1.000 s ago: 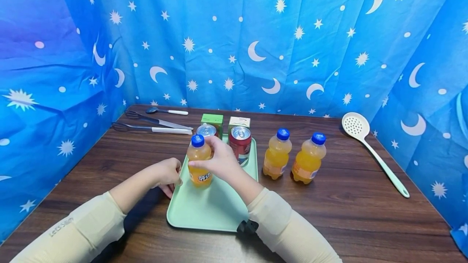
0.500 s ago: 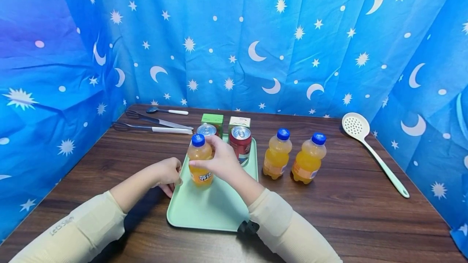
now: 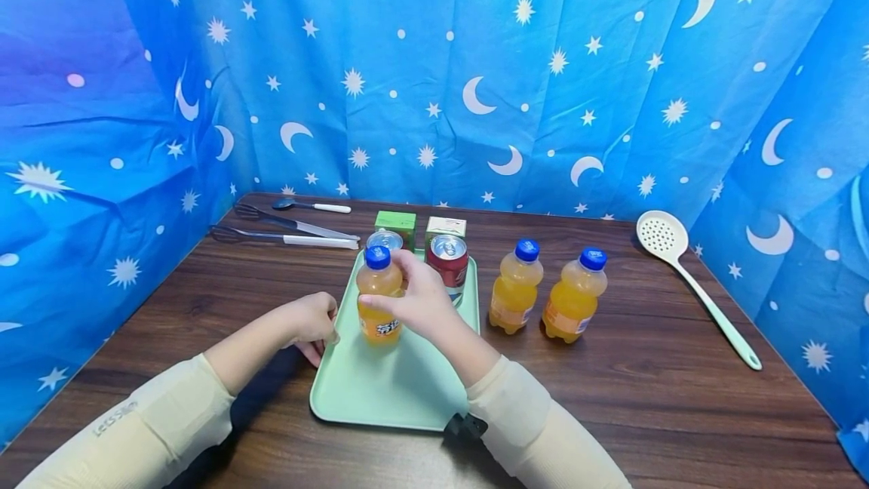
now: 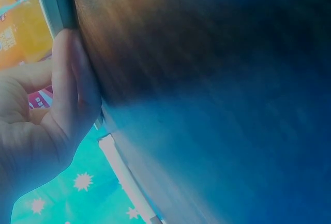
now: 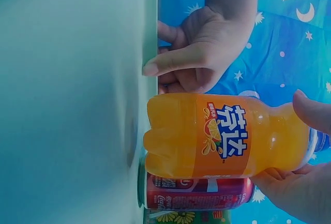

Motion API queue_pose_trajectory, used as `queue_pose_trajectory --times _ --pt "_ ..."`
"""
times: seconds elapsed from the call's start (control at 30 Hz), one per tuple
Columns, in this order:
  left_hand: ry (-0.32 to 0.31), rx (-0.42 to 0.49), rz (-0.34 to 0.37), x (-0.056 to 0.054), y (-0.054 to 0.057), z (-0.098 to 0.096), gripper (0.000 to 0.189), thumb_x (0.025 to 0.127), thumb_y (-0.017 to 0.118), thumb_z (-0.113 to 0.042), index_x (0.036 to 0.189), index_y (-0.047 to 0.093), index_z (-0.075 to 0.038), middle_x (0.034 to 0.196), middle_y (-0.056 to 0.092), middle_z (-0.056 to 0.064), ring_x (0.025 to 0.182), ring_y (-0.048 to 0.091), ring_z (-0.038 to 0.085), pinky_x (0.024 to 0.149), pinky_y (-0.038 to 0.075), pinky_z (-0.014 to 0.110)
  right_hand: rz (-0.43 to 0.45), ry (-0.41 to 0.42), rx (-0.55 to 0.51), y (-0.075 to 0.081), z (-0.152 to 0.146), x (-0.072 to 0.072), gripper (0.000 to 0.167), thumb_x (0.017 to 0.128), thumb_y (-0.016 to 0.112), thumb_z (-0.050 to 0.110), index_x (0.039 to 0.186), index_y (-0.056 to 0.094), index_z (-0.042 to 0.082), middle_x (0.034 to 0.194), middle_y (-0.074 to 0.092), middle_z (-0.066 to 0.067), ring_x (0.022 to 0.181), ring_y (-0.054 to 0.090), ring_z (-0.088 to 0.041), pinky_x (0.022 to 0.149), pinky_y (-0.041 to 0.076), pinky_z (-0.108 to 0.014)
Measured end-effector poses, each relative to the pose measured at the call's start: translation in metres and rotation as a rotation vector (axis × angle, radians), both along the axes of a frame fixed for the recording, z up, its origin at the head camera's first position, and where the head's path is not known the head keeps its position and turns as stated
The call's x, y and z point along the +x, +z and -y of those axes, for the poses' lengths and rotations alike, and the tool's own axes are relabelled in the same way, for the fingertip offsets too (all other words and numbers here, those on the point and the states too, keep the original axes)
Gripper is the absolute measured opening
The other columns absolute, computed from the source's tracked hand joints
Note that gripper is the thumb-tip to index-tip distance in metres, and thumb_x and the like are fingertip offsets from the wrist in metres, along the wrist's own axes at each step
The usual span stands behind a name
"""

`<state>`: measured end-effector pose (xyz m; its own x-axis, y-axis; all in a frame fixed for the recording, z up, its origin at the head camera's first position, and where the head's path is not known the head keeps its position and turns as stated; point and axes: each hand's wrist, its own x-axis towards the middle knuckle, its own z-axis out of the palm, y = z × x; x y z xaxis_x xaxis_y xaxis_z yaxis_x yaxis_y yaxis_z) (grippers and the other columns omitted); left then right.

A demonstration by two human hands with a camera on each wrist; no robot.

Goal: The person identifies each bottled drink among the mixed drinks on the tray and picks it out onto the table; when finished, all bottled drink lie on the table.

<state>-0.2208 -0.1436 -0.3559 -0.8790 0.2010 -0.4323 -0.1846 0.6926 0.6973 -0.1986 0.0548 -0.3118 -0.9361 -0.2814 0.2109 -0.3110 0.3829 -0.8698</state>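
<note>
In the head view my right hand (image 3: pixel 422 299) holds an orange soda bottle (image 3: pixel 380 308) with a blue cap. Thumb and fingers wrap its upper part, and the bottle stands upright, its base right at the surface of the pale green tray (image 3: pixel 387 398). My left hand (image 3: pixel 314 323) grips the tray's left rim, thumb over the edge and other fingers at its outer side, as the right wrist view shows. Behind the bottle is a soda can (image 3: pixel 385 240), partly hidden. A red soda can (image 3: pixel 446 262) stands beside it on the tray.
A green box (image 3: pixel 395 223) and a white-topped box (image 3: pixel 446 226) stand behind the cans. Two more orange soda bottles, one nearer (image 3: pixel 516 289) and one farther right (image 3: pixel 574 296), stand right of the tray. A skimmer (image 3: pixel 661 234) lies far right; several utensils, including a whisk (image 3: pixel 319 242), lie back left.
My right hand has moved the bottle slightly to the right over the tray. The left hand stays at the tray's rim.
</note>
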Motion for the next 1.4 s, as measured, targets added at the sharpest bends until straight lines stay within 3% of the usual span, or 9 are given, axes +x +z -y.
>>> queue_pose_trajectory --times 1.0,1.4 --pt "0.001 0.003 -0.015 0.002 -0.002 0.0 0.02 0.073 0.058 0.013 0.079 0.043 0.0 0.067 0.056 0.019 0.052 0.059 0.024 0.048 0.057 0.035 -0.012 -0.015 -0.014 0.003 -0.012 0.005 0.059 0.076 0.078 0.027 0.127 0.051 0.014 0.117 0.059 -0.001 0.112 0.055 -0.019 0.094 0.048 -0.042" --pt "0.003 -0.032 0.014 0.0 0.0 -0.001 0.018 0.079 0.059 0.011 0.082 0.044 0.001 0.07 0.057 0.02 0.055 0.06 0.024 0.049 0.058 0.034 -0.019 -0.014 -0.011 0.005 -0.017 0.009 0.058 0.077 0.078 0.026 0.126 0.051 0.015 0.117 0.06 0.0 0.112 0.055 -0.02 0.094 0.048 -0.044"
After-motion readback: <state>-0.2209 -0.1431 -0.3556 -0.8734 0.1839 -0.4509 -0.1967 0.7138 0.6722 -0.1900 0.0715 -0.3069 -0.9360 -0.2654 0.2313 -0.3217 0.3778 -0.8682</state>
